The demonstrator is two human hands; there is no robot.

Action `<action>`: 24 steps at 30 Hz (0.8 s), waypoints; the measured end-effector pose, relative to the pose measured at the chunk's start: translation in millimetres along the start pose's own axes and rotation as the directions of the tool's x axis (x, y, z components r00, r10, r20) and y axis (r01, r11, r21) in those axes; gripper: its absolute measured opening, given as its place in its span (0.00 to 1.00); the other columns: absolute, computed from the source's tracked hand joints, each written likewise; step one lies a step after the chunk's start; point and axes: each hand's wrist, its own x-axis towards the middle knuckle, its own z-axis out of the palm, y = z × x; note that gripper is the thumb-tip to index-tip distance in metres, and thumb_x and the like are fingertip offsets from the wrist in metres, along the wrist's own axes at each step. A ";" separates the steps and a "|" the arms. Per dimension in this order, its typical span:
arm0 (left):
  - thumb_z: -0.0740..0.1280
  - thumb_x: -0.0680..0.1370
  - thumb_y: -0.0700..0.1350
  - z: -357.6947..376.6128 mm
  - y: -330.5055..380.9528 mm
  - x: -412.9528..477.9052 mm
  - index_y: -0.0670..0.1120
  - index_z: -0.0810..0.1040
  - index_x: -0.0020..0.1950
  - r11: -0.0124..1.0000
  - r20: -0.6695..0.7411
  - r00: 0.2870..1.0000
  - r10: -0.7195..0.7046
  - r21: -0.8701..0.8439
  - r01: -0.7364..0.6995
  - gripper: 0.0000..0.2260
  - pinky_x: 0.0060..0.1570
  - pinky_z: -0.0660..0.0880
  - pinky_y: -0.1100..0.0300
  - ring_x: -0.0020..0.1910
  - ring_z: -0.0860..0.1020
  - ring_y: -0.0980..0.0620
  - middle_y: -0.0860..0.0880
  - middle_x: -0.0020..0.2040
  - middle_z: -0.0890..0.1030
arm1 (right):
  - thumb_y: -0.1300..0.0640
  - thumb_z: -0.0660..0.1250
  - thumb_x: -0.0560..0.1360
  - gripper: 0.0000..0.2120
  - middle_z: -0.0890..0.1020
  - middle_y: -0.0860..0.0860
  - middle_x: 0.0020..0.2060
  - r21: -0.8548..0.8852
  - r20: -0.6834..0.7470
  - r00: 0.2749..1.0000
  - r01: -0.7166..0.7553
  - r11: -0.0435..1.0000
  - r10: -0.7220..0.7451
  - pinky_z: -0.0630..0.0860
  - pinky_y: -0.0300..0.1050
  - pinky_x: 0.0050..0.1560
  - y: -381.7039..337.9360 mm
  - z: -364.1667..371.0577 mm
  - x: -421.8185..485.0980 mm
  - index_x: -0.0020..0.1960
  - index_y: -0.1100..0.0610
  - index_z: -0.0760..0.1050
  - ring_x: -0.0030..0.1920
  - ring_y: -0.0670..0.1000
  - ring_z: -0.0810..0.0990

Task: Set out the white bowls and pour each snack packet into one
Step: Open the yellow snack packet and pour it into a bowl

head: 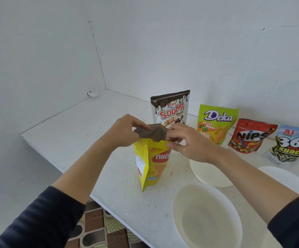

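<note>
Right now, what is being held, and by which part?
The yellow snack packet: the left hand and the right hand each pinch one side of its open top.

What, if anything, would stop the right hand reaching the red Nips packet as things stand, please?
Likely yes, once it lets go: the right hand pinches the yellow packet at its mouth, but the Nips packet stands unobstructed to its right.

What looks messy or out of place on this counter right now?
Small dark specks dot the white counter beside the yellow packet and near the nearest bowl, like crumbs or dirt. Nothing looks spilled or toppled.
</note>
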 end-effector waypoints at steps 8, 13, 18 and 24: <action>0.63 0.74 0.30 7.3 0.9 0.4 0.49 0.88 0.54 0.980 0.019 1.000 -0.021 -0.199 0.025 0.20 0.25 0.70 0.69 0.23 0.71 0.60 0.53 0.51 0.86 | 0.54 0.69 0.79 0.04 0.77 0.48 0.48 -0.123 0.002 0.999 0.032 0.992 -0.032 0.62 0.40 0.51 -0.8 1.0 6.5 0.49 0.55 0.79 0.52 0.47 0.68; 0.65 0.75 0.31 6.3 -7.0 4.5 0.52 0.88 0.52 0.992 -0.060 0.998 -0.025 -0.129 0.017 0.20 0.35 0.71 0.68 0.40 0.78 0.60 0.56 0.50 0.85 | 0.51 0.70 0.78 0.07 0.75 0.46 0.52 -0.086 0.113 0.993 0.042 0.995 -0.032 0.62 0.38 0.54 6.3 6.6 5.2 0.51 0.54 0.81 0.54 0.43 0.66; 0.63 0.78 0.31 4.1 -17.8 4.0 0.46 0.88 0.51 0.974 -0.065 0.995 -0.075 -0.217 0.059 0.16 0.26 0.67 0.69 0.27 0.70 0.57 0.51 0.49 0.85 | 0.51 0.69 0.79 0.06 0.77 0.44 0.50 -0.054 0.083 0.997 0.008 0.999 -0.003 0.66 0.44 0.57 14.1 4.3 4.3 0.48 0.54 0.80 0.56 0.47 0.67; 0.65 0.80 0.33 11.9 -21.3 -1.6 0.49 0.84 0.54 0.905 -0.126 0.989 -0.079 -0.425 0.018 0.13 0.32 0.74 0.63 0.28 0.75 0.54 0.48 0.47 0.87 | 0.50 0.71 0.76 0.06 0.79 0.39 0.46 -0.166 -0.148 0.985 0.062 0.984 -0.087 0.65 0.52 0.58 12.2 10.9 5.6 0.50 0.52 0.82 0.59 0.48 0.70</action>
